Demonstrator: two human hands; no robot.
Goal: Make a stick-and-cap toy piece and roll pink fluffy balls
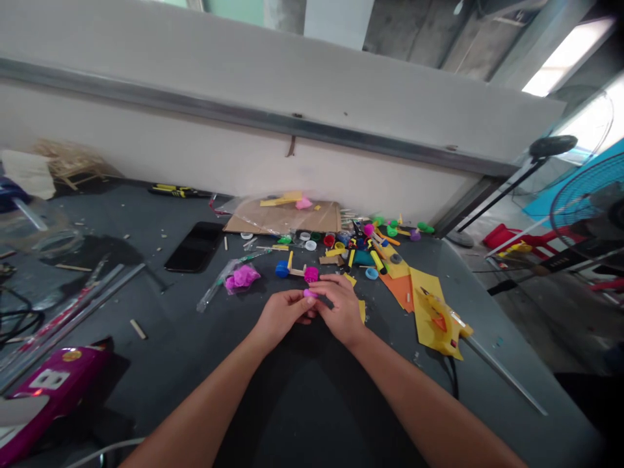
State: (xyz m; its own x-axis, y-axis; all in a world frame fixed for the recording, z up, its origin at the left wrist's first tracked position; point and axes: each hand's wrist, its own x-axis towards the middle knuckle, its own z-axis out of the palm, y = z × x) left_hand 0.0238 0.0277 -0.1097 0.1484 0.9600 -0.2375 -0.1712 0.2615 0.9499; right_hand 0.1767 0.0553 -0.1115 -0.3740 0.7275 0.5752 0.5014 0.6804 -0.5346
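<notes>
Between the fingertips of both hands is a small piece of pink-purple modelling clay [309, 294]. My left hand [283, 314] pinches it from the left, fingers curled. On its other side my right hand [342, 308] presses against it with thumb and fingers. Just beyond the hands lies a small stick assembly [295, 272] with a blue cap-like end and a magenta one; the right fingertips are close to the magenta end, and I cannot tell if they touch. A larger lump of purple clay [242, 277] rests on clear plastic to the left.
A phone [194, 247], a purple glue gun [63, 377] and clear glue sticks [97, 309] lie left. Pliers [363, 250], bottle caps [311, 245] and cardboard [285, 218] sit toward the wall. At right, a yellow glue gun [443, 318] lies on yellow sheets [423, 289].
</notes>
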